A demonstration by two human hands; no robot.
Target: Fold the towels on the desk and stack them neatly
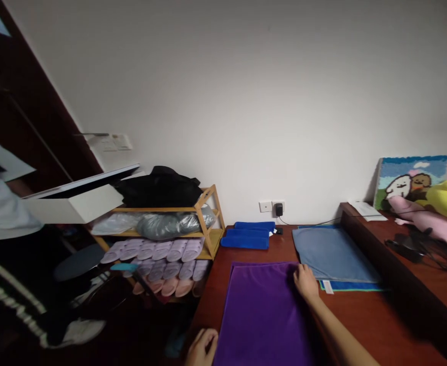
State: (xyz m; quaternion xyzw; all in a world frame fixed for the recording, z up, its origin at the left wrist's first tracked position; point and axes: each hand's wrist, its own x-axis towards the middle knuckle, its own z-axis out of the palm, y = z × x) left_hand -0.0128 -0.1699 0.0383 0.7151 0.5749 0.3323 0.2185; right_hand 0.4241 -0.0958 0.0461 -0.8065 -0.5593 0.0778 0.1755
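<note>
A purple cloth lies flat on the reddish-brown table. My right hand rests at its upper right edge, fingers bent down on the cloth's border; whether they pinch it is hard to tell. At the cloth's lower left edge is my left hand, fingers curled, partly cut off by the frame's bottom; what they hold, if anything, is hidden. Right of the purple cloth lie a grey-blue cloth and, under it, a blue cloth with a green edge and a white tag. Folded blue cloths sit near the wall.
A wooden rack with slippers, plastic bags and a black bag stands left of the table. A person stands at far left near a white box. On the raised right surface are plush toys, cables and a picture.
</note>
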